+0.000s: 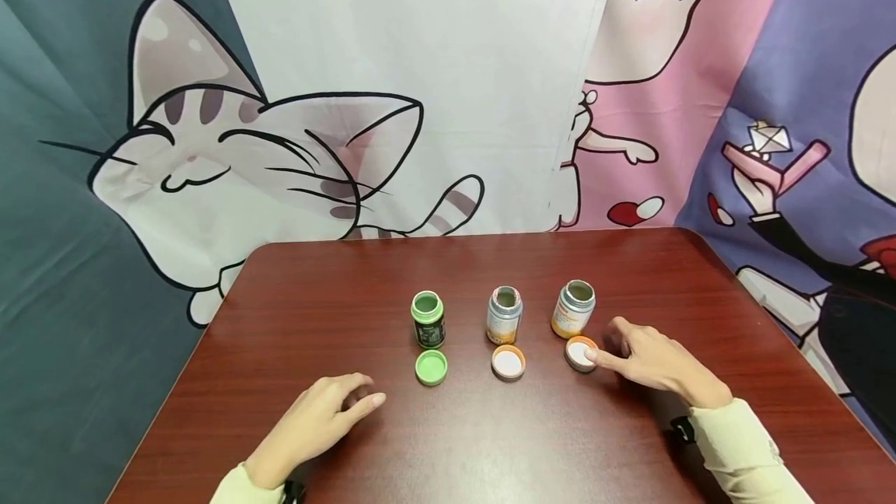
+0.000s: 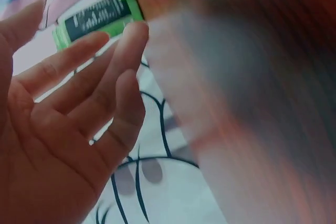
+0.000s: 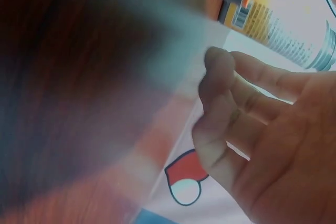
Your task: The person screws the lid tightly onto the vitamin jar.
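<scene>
Three lidless bottles stand upright in a row: a green bottle with a dark label [image 1: 429,325], a grey and yellow bottle [image 1: 503,317] in the middle, and a similar grey and yellow bottle [image 1: 572,311] at right. In front of them lie a green lid [image 1: 431,368], an orange-rimmed lid [image 1: 508,362] and another orange-rimmed lid [image 1: 580,353], insides up. My left hand [image 1: 315,420], fingers relaxed and holding nothing, is left of the green lid. My right hand [image 1: 654,360] has loosely bent fingers, its thumb tip overlapping the right lid's edge; contact is unclear.
The bottles and lids are on a brown wooden table [image 1: 315,286]. Behind it hangs a cloth backdrop printed with a cartoon cat [image 1: 245,154] and other figures. Both wrist views are partly blurred by the nearby tabletop.
</scene>
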{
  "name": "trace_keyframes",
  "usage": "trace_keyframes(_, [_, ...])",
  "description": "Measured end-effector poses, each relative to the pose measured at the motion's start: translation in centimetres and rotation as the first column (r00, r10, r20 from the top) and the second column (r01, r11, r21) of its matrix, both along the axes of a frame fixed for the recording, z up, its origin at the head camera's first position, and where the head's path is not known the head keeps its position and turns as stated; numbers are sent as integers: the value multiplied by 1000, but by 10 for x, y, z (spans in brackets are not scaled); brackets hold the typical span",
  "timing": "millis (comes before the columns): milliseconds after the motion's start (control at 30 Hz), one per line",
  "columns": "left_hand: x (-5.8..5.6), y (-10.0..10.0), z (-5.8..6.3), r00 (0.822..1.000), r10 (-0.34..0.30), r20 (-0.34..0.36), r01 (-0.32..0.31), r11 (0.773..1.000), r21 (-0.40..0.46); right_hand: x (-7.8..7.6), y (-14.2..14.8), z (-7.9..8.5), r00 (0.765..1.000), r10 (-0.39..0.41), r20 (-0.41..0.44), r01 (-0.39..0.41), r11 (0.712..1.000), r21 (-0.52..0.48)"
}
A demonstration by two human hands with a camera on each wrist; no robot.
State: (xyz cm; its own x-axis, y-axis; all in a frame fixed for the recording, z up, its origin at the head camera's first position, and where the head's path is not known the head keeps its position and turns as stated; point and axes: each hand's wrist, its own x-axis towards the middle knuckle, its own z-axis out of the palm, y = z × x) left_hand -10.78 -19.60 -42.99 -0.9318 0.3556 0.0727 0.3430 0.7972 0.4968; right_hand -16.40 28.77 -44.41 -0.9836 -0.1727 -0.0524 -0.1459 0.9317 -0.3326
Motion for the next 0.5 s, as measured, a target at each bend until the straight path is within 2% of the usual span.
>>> trace_keyframes(167, [-7, 25, -2, 995, -43, -89, 42, 999, -11, 0, -10, -2, 999, -16, -40, 19, 998, 62])
trace_keyframes(300, [-7, 56, -6, 981, -109, -159, 123, 989, 82, -1, -17, -3, 998, -18, -57, 22, 996, 85])
trace_keyframes(367, [-6, 73, -7, 976, -158, -153, 181, 972, 151, -1, -21, -3, 998, -17, -55, 22, 995, 93])
trace_keyframes(433, [-6, 88, -7, 970, -214, -115, 235, 947, 220, -1, -25, -3, 999, -7, -46, 12, 995, 102])
trace_keyframes(500, [-8, 102, -7, 961, -264, -83, 277, 927, 252, -2, -29, -3, 1000, 2, -31, 1, 994, 109])
